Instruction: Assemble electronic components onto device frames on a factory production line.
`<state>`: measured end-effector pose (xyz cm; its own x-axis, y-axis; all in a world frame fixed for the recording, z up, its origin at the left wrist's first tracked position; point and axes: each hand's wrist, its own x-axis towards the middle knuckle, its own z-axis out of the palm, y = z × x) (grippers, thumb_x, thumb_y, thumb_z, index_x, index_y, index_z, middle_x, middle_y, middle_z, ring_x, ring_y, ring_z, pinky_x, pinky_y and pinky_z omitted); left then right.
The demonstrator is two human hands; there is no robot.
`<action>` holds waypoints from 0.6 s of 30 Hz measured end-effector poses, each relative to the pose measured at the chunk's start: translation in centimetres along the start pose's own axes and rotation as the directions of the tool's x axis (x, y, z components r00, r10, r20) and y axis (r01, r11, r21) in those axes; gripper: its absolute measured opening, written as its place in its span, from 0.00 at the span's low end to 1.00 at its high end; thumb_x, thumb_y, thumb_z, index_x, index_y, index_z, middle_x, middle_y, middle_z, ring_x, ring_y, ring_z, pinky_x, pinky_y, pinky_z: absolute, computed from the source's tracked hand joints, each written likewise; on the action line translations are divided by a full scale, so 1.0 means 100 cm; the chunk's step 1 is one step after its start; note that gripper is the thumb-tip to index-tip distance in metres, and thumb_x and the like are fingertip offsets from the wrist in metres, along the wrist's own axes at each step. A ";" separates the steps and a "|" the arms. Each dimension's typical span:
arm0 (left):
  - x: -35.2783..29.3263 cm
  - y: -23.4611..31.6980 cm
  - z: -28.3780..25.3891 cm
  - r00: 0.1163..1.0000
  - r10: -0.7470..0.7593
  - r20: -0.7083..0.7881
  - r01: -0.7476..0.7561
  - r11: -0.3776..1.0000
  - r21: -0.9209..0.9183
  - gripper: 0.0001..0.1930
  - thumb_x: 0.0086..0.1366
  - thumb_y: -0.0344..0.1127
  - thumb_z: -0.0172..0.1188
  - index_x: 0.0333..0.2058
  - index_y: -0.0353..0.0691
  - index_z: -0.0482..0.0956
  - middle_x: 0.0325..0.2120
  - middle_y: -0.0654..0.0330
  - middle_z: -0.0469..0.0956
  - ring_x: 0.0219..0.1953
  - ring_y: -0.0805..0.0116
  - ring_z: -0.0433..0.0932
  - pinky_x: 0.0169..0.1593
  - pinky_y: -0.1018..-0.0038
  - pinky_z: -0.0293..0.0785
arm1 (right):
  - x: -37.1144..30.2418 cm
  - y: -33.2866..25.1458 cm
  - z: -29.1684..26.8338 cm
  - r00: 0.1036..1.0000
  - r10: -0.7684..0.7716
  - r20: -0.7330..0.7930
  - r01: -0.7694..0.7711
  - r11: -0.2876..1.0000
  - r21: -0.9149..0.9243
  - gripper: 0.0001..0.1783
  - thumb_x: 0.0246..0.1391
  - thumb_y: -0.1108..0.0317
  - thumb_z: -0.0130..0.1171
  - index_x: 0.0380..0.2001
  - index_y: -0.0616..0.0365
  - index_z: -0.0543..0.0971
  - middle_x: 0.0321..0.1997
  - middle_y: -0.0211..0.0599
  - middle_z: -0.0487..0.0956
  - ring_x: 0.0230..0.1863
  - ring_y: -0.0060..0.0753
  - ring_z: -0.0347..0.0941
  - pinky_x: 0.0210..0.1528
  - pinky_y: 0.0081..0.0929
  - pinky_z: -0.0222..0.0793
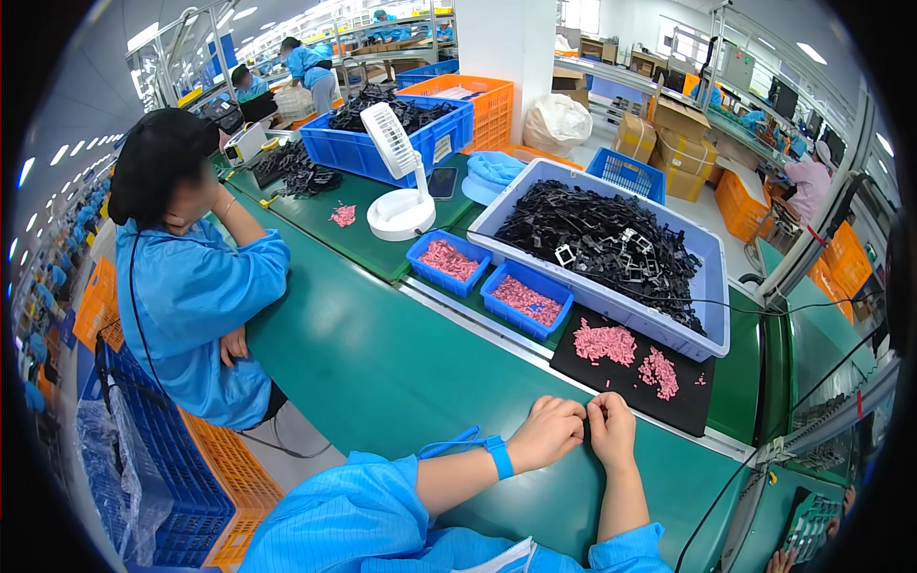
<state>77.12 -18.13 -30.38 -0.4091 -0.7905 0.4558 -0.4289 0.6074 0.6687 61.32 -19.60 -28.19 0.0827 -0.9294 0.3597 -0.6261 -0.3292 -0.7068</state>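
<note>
My left hand (548,435), with a blue wrist strap (499,457) on its wrist, and my right hand (611,430) meet over the near side of the green bench (411,368). Both are closed, fingertips pinched close together; anything between them is too small or hidden to make out. Just beyond them lies a black mat (680,413) with two heaps of small pink pieces, a larger pink heap (605,342) and a smaller pink heap (658,373). Two small blue trays (541,330) of pink pieces stand to the left of the mat.
Behind the mat stands a large pale bin (712,286) full of black plastic parts (602,244). A white fan (396,210) and a blue crate (353,153) are farther left. A co-worker in blue (191,286) sits at the bench's left. Black cables cross at the right.
</note>
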 end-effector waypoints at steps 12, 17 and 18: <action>0.000 0.001 0.000 0.999 0.039 -0.015 -0.039 0.999 -0.015 0.04 0.53 0.29 0.62 0.26 0.43 0.75 0.36 0.62 0.70 0.45 0.60 0.69 0.55 0.61 0.58 | -0.001 0.000 -0.001 1.000 0.004 0.001 -0.004 1.000 0.005 0.03 0.49 0.76 0.58 0.27 0.61 0.73 0.26 0.42 0.74 0.26 0.40 0.73 0.29 0.30 0.68; -0.001 0.001 0.001 0.999 0.040 -0.017 -0.040 0.999 -0.017 0.04 0.52 0.30 0.62 0.26 0.44 0.75 0.37 0.62 0.71 0.45 0.61 0.69 0.54 0.61 0.58 | -0.001 0.002 -0.001 1.000 0.004 0.009 -0.004 1.000 -0.008 0.03 0.49 0.76 0.57 0.27 0.61 0.73 0.26 0.42 0.74 0.26 0.40 0.73 0.29 0.30 0.68; -0.001 0.001 0.002 0.999 0.032 -0.002 -0.032 0.999 -0.017 0.04 0.52 0.30 0.62 0.25 0.44 0.75 0.39 0.62 0.72 0.47 0.61 0.69 0.54 0.60 0.58 | -0.002 0.005 0.000 1.000 -0.014 -0.001 0.014 1.000 -0.007 0.03 0.50 0.76 0.57 0.26 0.62 0.73 0.25 0.40 0.73 0.24 0.33 0.70 0.28 0.27 0.66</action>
<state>76.99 -18.05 -30.46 -0.4206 -0.7709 0.4784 -0.4021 0.6311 0.6634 61.00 -19.61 -28.57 0.0906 -0.9244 0.3704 -0.6302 -0.3413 -0.6974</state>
